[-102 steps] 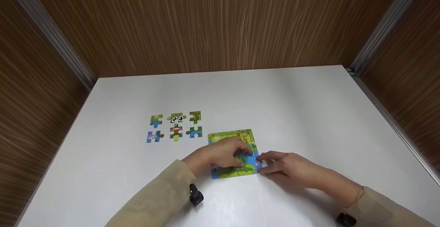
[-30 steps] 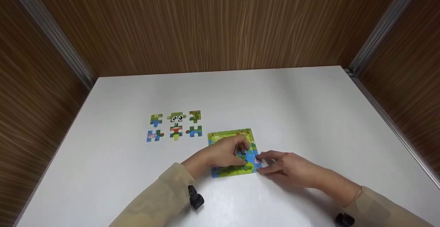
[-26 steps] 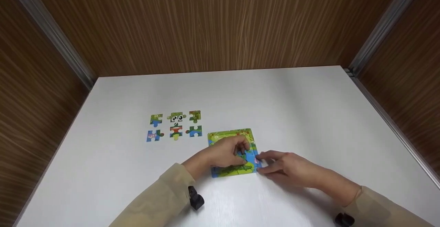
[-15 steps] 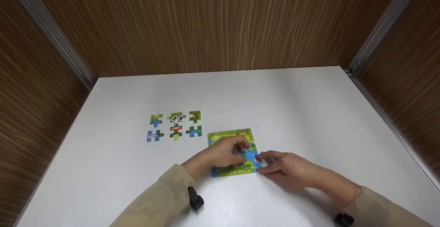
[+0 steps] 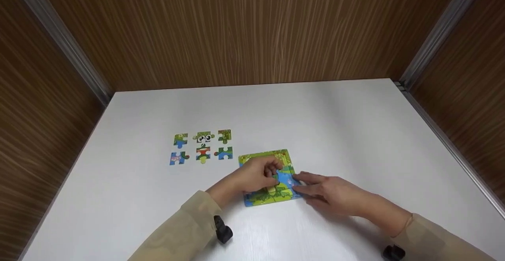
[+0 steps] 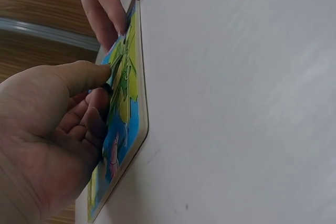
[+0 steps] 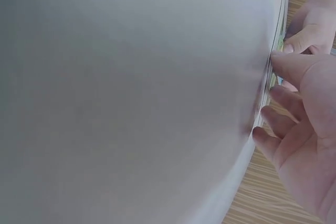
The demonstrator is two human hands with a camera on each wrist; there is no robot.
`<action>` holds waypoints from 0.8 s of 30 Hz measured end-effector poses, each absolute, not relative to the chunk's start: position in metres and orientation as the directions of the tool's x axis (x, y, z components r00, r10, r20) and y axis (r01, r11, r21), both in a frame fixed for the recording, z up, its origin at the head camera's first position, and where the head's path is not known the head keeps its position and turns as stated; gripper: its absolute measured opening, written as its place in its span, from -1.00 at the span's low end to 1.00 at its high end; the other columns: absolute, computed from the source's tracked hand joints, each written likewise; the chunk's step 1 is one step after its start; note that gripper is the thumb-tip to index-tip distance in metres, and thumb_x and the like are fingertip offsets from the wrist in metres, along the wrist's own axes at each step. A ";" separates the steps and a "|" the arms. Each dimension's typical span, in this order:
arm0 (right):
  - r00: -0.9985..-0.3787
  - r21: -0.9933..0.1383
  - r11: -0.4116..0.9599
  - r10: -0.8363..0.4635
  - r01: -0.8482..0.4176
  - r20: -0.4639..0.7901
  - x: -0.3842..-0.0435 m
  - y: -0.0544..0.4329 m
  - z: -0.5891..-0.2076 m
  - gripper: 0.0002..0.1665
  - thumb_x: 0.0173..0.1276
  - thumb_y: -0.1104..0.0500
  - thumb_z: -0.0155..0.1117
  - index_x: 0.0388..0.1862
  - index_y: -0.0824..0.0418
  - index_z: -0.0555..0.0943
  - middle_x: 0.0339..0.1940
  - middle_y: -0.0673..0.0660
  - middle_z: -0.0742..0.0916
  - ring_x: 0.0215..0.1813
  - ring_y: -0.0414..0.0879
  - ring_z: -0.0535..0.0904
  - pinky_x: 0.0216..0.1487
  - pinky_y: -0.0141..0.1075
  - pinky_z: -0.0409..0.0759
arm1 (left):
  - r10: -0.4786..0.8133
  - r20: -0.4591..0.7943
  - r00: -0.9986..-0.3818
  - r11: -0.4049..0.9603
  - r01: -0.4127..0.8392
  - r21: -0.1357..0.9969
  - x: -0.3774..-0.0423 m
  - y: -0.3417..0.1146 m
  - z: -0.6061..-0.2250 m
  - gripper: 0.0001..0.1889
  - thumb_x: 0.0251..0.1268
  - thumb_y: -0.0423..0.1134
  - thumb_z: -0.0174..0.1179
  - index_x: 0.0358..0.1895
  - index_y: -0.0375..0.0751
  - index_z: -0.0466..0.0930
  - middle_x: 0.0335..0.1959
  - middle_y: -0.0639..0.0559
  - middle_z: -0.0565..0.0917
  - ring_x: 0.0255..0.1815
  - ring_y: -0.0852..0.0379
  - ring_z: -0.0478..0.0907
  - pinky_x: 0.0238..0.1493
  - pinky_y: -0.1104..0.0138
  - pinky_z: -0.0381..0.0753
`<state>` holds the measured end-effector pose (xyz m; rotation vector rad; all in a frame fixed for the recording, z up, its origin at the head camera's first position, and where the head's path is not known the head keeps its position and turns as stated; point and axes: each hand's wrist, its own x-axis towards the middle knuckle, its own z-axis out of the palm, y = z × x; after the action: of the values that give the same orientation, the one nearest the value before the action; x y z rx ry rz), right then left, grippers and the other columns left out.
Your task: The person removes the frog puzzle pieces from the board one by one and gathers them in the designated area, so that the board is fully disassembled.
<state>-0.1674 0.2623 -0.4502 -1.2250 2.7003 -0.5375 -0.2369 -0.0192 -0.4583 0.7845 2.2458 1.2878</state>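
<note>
A square puzzle board (image 5: 290,159) with a green and blue picture lies flat on the white table. My left hand (image 5: 252,176) is over its middle, thumb and forefinger pinching the edge of a green puzzle piece (image 6: 116,61); the curled fingers hide most of it. Against the board's right edge, my right hand (image 5: 337,194) touches a blue puzzle piece (image 5: 286,179) with a pink patch, its fingers loosely extended. In the right wrist view the right fingertips (image 7: 276,59) meet the board's edge, with the left thumb just beyond.
Several loose puzzle pieces (image 5: 203,153) lie in two rows left of the board, one with cartoon eyes (image 5: 204,138). The white table (image 5: 335,119) runs back to a wood-grain wall (image 5: 252,32). Side panels stand left and right.
The blue piece with the pink patch has shifted left, farther in over the board. My right fingertips followed it slightly. My left fingers drew back a little leftward; the loose pieces stayed put.
</note>
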 end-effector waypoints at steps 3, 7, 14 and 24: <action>-0.668 -0.371 0.621 -0.744 -0.691 -0.001 -0.166 0.264 -0.451 -0.41 0.57 0.16 0.34 0.54 0.11 0.53 0.62 0.15 0.46 0.57 0.13 0.41 0.32 0.02 0.58 | 0.656 -0.086 -0.750 0.399 0.248 0.883 -0.238 -0.019 -0.459 -0.68 0.40 -0.41 0.38 0.17 -0.20 0.66 -0.16 0.10 0.63 -0.20 0.24 0.52 -0.12 0.39 0.55; -0.671 -0.370 0.626 -0.741 -0.686 -0.011 -0.164 0.264 -0.451 -0.40 0.59 0.14 0.32 0.56 0.13 0.51 0.63 0.15 0.44 0.59 0.12 0.38 0.36 0.04 0.54 | 0.654 -0.072 -0.753 0.373 0.238 0.897 -0.241 -0.020 -0.461 -0.69 0.42 -0.43 0.35 0.18 -0.23 0.65 -0.17 0.05 0.63 -0.22 0.21 0.52 -0.14 0.38 0.55; -0.681 -0.383 0.632 -0.732 -0.674 -0.009 -0.164 0.259 -0.450 -0.44 0.59 0.15 0.33 0.51 0.15 0.54 0.59 0.16 0.48 0.56 0.11 0.43 0.33 0.01 0.57 | 0.641 -0.049 -0.766 0.358 0.242 0.902 -0.243 -0.026 -0.455 -0.68 0.45 -0.38 0.32 0.21 -0.23 0.63 -0.18 0.07 0.65 -0.22 0.17 0.55 -0.13 0.34 0.57; -0.685 -0.355 0.624 -0.725 -0.696 0.070 -0.168 0.254 -0.452 -0.51 0.52 0.17 0.42 0.39 0.18 0.66 0.47 0.22 0.60 0.42 0.13 0.58 0.20 -0.02 0.67 | 0.619 0.034 -0.784 0.303 0.279 0.911 -0.247 -0.052 -0.437 -0.63 0.46 -0.39 0.30 0.27 -0.28 0.58 -0.15 0.02 0.64 -0.16 0.11 0.55 -0.08 0.31 0.58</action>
<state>-0.1675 0.2544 -0.4522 -1.2096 2.7581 -0.5510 -0.2475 -0.0517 -0.4366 0.8099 2.2519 1.4749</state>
